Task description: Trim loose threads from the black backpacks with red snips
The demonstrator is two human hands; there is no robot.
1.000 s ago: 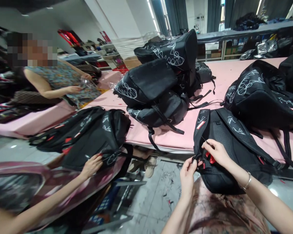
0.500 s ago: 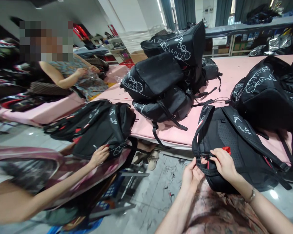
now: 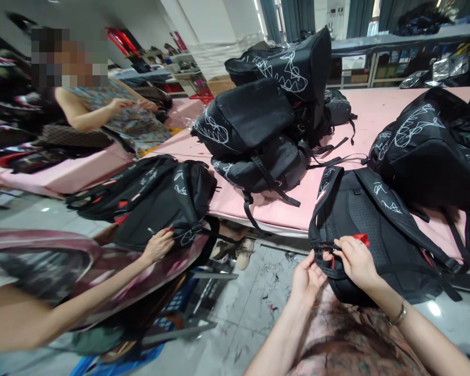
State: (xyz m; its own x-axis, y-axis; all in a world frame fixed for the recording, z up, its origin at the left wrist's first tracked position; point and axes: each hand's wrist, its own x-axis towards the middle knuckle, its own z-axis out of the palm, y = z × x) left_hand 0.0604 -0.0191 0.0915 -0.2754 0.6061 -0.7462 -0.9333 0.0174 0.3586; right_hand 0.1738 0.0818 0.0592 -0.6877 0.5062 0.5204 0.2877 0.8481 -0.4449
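A black backpack [image 3: 370, 224] lies back panel up, across my lap and the table edge, its shoulder straps with white scribble print facing me. My left hand [image 3: 308, 279] is at its left side, thumb and fingers pinching the lower end of the left shoulder strap [image 3: 317, 230]. Just right of it, my right hand [image 3: 356, 261] is closed around a small dark tool that looks like thread snips [image 3: 329, 247], pointing left at the strap's webbing. Something red [image 3: 362, 238] shows behind my right fingers; I cannot tell whether it belongs to the tool.
Several black backpacks [image 3: 254, 115] are piled on the pink table [image 3: 376, 120], with another large backpack [image 3: 423, 141] at right. On the left, a co-worker's hand [image 3: 159, 245] works at a backpack [image 3: 149, 209]. Another person [image 3: 113, 112] stands behind. Thread scraps litter the floor [image 3: 254, 297].
The view has shifted slightly. Both my hands stay at the same strap end, with hardly any visible movement.
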